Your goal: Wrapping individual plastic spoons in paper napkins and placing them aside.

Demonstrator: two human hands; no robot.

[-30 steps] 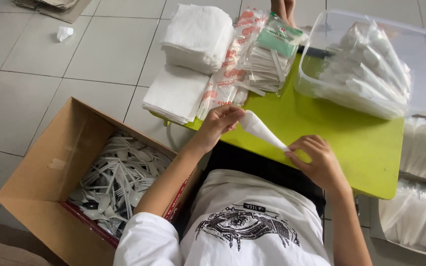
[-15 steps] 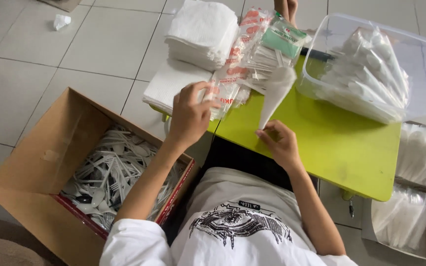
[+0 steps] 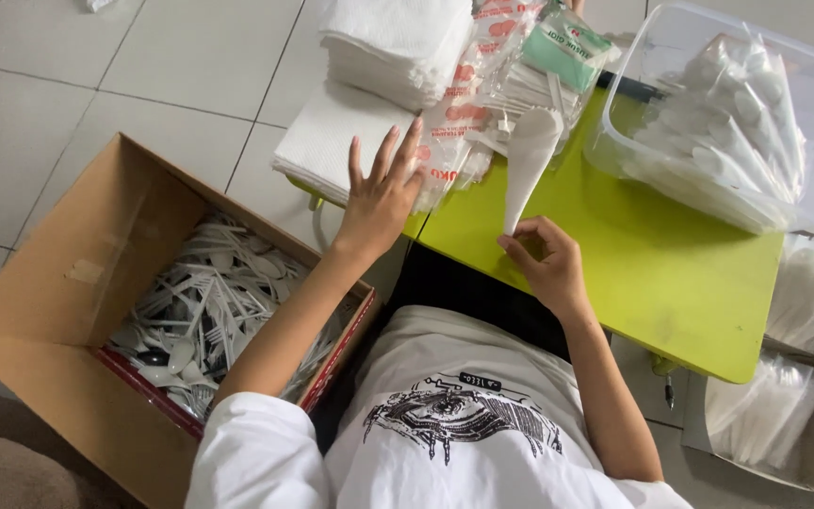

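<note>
A green table (image 3: 633, 273) fills the middle, with a cardboard box (image 3: 68, 283) of white plastic cutlery (image 3: 209, 311) on the floor at its nine o'clock. A clear tub (image 3: 756, 57) of wrapped packets sits on the table at two o'clock, and a stack of white napkins (image 3: 341, 137) lies at eleven. The left hand (image 3: 383, 193) rests flat and spread on the napkins' edge, gripping nothing. The right hand (image 3: 544, 264) pinches the bottom tip of a slim white packet (image 3: 528, 160), standing upright at table centre.
</note>
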